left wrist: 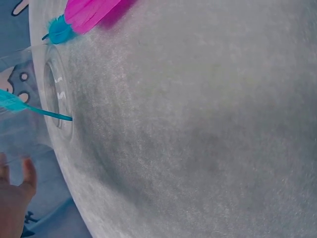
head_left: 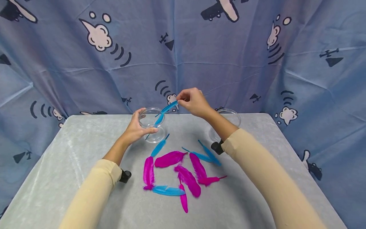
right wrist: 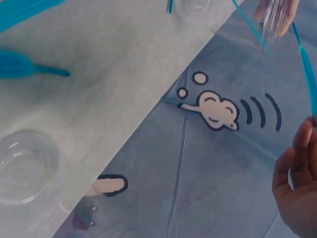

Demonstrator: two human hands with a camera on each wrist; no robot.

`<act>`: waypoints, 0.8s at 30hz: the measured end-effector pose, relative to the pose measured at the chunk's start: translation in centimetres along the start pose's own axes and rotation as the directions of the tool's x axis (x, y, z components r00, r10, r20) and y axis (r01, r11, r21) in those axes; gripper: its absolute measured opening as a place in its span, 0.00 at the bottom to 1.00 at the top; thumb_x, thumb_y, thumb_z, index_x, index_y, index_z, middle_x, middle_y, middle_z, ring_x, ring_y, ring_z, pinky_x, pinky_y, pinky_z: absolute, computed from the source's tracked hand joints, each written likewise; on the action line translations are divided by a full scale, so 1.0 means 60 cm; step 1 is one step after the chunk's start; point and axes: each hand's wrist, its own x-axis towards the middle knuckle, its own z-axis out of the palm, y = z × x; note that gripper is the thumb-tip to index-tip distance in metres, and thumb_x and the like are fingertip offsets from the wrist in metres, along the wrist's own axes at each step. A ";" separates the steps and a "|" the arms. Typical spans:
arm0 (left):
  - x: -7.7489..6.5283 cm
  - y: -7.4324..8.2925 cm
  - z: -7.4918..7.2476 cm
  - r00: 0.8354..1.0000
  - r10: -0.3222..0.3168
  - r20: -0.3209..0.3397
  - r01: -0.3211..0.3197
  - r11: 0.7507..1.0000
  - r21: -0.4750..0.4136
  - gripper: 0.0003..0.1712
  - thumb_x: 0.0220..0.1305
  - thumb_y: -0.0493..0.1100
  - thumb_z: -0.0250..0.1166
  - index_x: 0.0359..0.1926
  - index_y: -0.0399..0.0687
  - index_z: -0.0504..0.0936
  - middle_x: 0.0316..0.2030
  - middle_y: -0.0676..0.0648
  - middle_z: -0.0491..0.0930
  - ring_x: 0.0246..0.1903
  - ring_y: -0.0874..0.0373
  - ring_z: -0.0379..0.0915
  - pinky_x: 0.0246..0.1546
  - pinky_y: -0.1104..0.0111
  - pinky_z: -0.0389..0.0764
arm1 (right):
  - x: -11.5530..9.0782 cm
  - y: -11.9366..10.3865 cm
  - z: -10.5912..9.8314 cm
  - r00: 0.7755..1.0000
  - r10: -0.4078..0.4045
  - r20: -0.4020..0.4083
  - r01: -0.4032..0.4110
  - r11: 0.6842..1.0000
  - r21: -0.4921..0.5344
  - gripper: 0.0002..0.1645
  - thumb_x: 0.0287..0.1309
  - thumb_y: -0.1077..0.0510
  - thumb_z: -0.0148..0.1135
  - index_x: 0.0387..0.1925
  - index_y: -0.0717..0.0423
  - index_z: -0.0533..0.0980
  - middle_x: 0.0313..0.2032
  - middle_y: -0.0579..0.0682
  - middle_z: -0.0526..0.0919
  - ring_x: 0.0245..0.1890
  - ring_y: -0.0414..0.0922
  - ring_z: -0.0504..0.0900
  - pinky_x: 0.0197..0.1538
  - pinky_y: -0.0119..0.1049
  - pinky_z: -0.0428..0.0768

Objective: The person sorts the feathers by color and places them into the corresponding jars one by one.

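My left hand (head_left: 133, 128) grips a clear plastic cup (head_left: 155, 137) from its left side, thumb across the near side. A blue feather (head_left: 159, 119) leans inside the cup; its thin quill (left wrist: 47, 113) shows through the wall in the left wrist view. Above and right of the cup's rim, my right hand (head_left: 195, 102) pinches another blue feather (head_left: 170, 106) by one end, between thumb and fingertips. The free end of this feather points down to the cup's mouth. In the right wrist view, that feather (right wrist: 308, 74) rises from the fingers of my right hand (right wrist: 297, 181).
A second clear cup (head_left: 233, 117) stands at the back right, partly behind my right forearm. Several magenta feathers (head_left: 170, 159) and several blue feathers (head_left: 168, 190) lie scattered mid-table. The grey table (head_left: 85, 178) ends at a patterned blue curtain (head_left: 188, 47).
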 end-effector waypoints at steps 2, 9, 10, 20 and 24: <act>0.001 0.001 0.001 1.000 0.001 -0.003 -0.001 1.000 -0.005 0.61 0.53 0.48 0.78 0.77 0.51 0.46 0.75 0.43 0.48 0.74 0.47 0.48 0.67 0.47 0.64 | 0.004 -0.002 0.011 1.000 0.008 0.001 -0.008 1.000 -0.023 0.05 0.65 0.64 0.62 0.38 0.60 0.83 0.36 0.53 0.85 0.36 0.47 0.80 0.42 0.38 0.80; 0.002 0.001 0.001 1.000 -0.005 -0.002 0.005 1.000 0.006 0.62 0.52 0.52 0.78 0.77 0.51 0.46 0.75 0.43 0.49 0.73 0.47 0.49 0.67 0.47 0.64 | 0.009 -0.007 0.051 0.999 0.007 0.037 -0.003 0.994 -0.107 0.06 0.66 0.62 0.62 0.39 0.58 0.84 0.37 0.50 0.85 0.36 0.45 0.81 0.40 0.37 0.80; 0.002 0.001 0.001 1.000 -0.003 0.000 0.003 1.000 0.006 0.62 0.53 0.52 0.78 0.77 0.51 0.46 0.75 0.43 0.49 0.73 0.47 0.49 0.67 0.47 0.65 | 0.010 -0.009 0.055 0.999 0.007 0.041 -0.002 0.993 -0.114 0.06 0.66 0.62 0.62 0.39 0.58 0.84 0.37 0.50 0.85 0.37 0.45 0.81 0.41 0.37 0.80; 0.001 -0.001 0.000 1.000 0.010 0.008 -0.010 1.000 -0.014 0.62 0.53 0.53 0.78 0.77 0.51 0.45 0.75 0.43 0.47 0.74 0.46 0.48 0.65 0.46 0.67 | 0.006 -0.023 0.093 0.993 -0.046 0.109 0.061 0.988 -0.140 0.06 0.65 0.62 0.63 0.39 0.58 0.84 0.37 0.50 0.85 0.37 0.45 0.80 0.42 0.36 0.81; 0.001 -0.003 0.000 1.000 0.007 0.005 -0.007 1.000 -0.012 0.62 0.53 0.53 0.78 0.77 0.51 0.45 0.75 0.42 0.48 0.73 0.46 0.48 0.65 0.45 0.66 | 0.006 -0.022 0.102 0.991 -0.070 0.116 0.086 0.986 -0.140 0.06 0.65 0.63 0.63 0.39 0.58 0.85 0.36 0.50 0.86 0.35 0.45 0.80 0.42 0.36 0.79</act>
